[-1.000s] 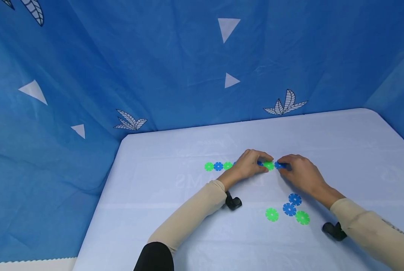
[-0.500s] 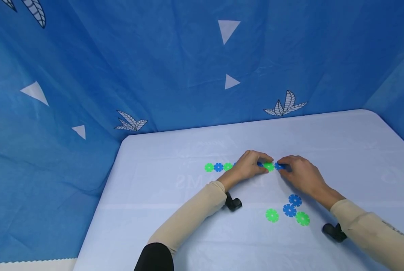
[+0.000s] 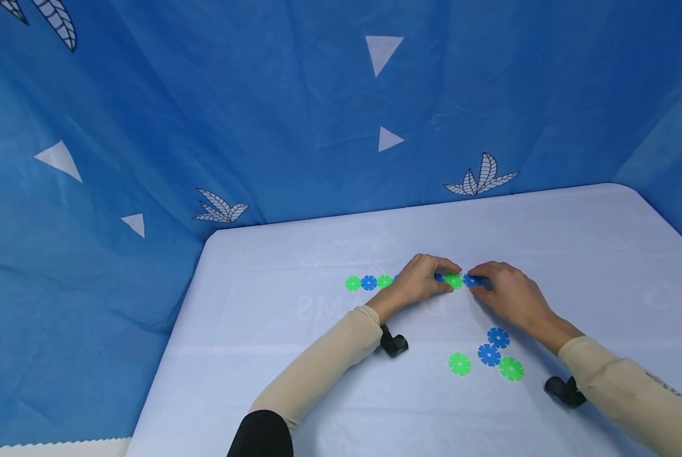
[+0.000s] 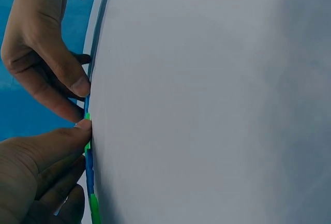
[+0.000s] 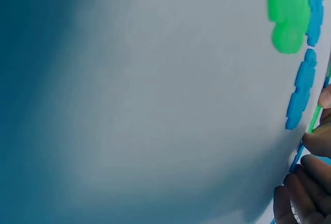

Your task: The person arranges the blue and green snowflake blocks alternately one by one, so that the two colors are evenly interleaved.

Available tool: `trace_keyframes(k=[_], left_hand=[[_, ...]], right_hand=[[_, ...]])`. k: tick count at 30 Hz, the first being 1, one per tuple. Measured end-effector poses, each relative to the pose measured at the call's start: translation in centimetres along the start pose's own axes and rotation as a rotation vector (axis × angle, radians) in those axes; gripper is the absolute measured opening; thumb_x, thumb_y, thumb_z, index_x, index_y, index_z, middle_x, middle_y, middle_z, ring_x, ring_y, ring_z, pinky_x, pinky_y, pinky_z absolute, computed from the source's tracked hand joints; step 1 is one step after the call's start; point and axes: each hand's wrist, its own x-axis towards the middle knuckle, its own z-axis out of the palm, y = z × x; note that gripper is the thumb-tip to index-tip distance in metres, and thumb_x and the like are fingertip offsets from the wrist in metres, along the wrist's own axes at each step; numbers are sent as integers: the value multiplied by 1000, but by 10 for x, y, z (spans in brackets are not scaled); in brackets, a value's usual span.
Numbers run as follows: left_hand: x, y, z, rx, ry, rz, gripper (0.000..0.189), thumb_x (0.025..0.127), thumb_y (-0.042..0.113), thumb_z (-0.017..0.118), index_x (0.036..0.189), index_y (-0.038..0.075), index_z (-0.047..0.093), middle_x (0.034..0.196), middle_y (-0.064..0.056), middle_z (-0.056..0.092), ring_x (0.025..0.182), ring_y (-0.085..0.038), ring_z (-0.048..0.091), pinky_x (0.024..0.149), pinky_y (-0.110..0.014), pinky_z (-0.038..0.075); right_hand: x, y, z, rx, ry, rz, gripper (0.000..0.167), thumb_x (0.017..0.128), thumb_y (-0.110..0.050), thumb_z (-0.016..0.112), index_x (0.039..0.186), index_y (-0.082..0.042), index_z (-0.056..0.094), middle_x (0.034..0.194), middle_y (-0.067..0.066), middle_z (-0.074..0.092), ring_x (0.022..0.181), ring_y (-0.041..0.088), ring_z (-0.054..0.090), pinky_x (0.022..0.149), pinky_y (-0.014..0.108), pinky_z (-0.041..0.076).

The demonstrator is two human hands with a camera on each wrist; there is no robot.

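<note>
My left hand [image 3: 420,279] pinches a green notched interlocking disc [image 3: 454,282] between thumb and fingers, at the right end of a row of alternating green and blue discs. The forearm and hand cover the row's middle; its left end shows a green disc [image 3: 353,283] and a blue disc [image 3: 368,282]. Just right of it, my right hand [image 3: 508,293] pinches a blue notched disc [image 3: 470,280], its edge right at the green one. In the left wrist view the row appears edge-on as a thin strip, with my left thumb [image 4: 83,125] on the green disc.
Nearer on the white table [image 3: 249,279] lie two blue discs [image 3: 489,355], a green disc [image 3: 511,369] and another green disc [image 3: 460,364]. Black wrist-worn devices [image 3: 394,343] sit under both wrists. A blue curtain [image 3: 295,114] stands behind the table's far edge.
</note>
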Motion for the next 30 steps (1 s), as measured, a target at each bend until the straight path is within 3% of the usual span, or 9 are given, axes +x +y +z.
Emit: trace_keyframes(k=[8, 14, 20, 25, 30], left_hand=[[-1, 1, 0, 3, -4, 4, 39, 87, 13, 77, 125, 11, 69, 125, 2, 67, 121, -5, 55, 99, -13, 38], [-1, 0, -1, 2, -4, 9, 40, 86, 18, 78, 125, 11, 69, 124, 2, 68, 119, -5, 56, 99, -13, 39], [3, 0, -1, -6, 1, 28, 41, 86, 21, 78, 124, 10, 69, 122, 2, 68, 119, -5, 57, 99, -12, 38], [6, 4, 0, -7, -1, 35, 42, 86, 23, 78, 125, 11, 68, 123, 2, 68, 120, -5, 56, 99, -12, 38], [11, 8, 4, -14, -1, 31, 43, 86, 22, 79, 126, 11, 68, 123, 3, 68, 121, -4, 55, 99, -12, 38]], right_hand=[[-7, -1, -2, 35, -7, 22, 42, 85, -13, 75, 122, 5, 65, 124, 27, 61, 117, 47, 54, 94, 62, 44], [-28, -10, -10, 88, -12, 6, 41, 85, -13, 76, 121, 2, 66, 125, 27, 61, 120, 48, 52, 96, 64, 41], [-58, -22, -12, 143, -81, -111, 41, 83, -15, 78, 122, -3, 68, 123, 16, 64, 119, 39, 57, 94, 58, 46], [-83, -33, -2, 152, -63, -230, 42, 80, -14, 81, 120, -10, 71, 121, 3, 66, 114, 26, 62, 89, 48, 52], [-102, -42, 11, 86, -24, -314, 47, 77, -19, 84, 121, -14, 70, 123, -6, 64, 111, 18, 61, 87, 43, 53]])
